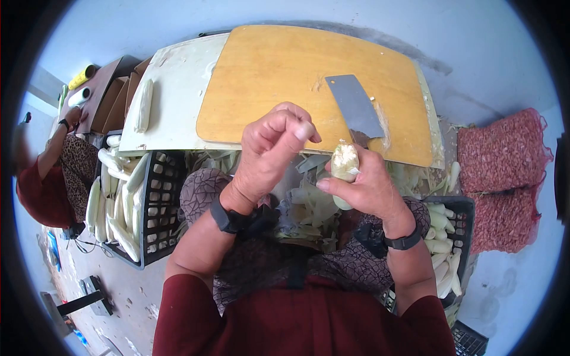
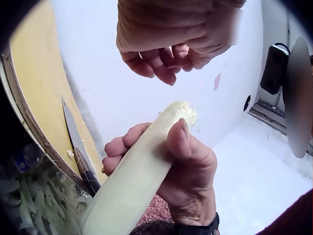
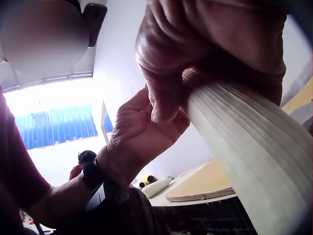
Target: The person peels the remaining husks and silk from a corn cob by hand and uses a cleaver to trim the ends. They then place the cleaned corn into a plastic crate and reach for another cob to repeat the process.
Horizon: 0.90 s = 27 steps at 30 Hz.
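My right hand [image 1: 371, 187] grips an ear of corn [image 1: 345, 163] still wrapped in pale green husk, in front of my body. Its cut, ragged end points up past the thumb; the long husk-covered body runs down and out of the left wrist view. My left hand [image 1: 273, 145] is raised beside that end, fingers curled and apart from the corn, with nothing visible in it. In the left wrist view a gap shows between those fingers and the corn tip. On the yellow cutting board [image 1: 267, 77] lies a cleaver [image 1: 356, 107], its dark handle toward me.
Crates of corn stand at both sides, a black left crate [image 1: 163, 196] and a right crate [image 1: 466, 231]. Loose husks [image 1: 306, 204] lie below the table edge. Another corn ear [image 1: 143, 107] rests on the white tabletop. Red mesh sacks [image 1: 502, 145] are at right; another person [image 1: 53, 172] is at left.
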Tool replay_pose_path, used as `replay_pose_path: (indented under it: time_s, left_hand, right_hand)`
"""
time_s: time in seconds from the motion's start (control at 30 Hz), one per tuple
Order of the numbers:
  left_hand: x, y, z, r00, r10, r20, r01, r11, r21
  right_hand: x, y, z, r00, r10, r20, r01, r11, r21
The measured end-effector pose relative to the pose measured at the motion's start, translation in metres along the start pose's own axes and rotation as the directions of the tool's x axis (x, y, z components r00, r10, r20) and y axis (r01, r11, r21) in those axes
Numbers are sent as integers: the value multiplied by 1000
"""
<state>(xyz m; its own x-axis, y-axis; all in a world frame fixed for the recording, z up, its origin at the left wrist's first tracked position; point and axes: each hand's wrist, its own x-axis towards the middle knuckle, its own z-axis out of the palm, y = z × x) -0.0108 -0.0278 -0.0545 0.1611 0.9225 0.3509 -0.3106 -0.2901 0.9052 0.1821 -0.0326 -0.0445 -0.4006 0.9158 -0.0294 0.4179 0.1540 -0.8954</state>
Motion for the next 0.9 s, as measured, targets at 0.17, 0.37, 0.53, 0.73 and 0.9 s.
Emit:
replay_pose_path:
  time_s: [0.17, 0.37, 0.53, 0.73, 0.9]
  left_hand:
    - [-1, 2, 3, 995, 65, 80, -71, 994, 83]
    - [-1, -1, 10, 970, 129, 205, -175, 958, 226]
    - [-2, -3, 13, 973, 136, 188, -185, 944, 273]
    - [-2, -2, 12, 961, 188, 202, -249, 909, 336]
    - [-1, -4, 13, 956, 218, 198, -274, 902, 333]
  right_hand:
    - [1, 0, -1, 997, -48, 65, 35, 982, 187]
    - [1, -3, -3, 993, -39, 108, 24, 991, 134]
    - [1, -2, -2, 992, -61, 110, 46, 990, 131]
    - [2, -6, -1, 989, -58, 138, 50, 997, 65]
    - [2, -2, 3, 991, -24, 132, 19, 999, 36]
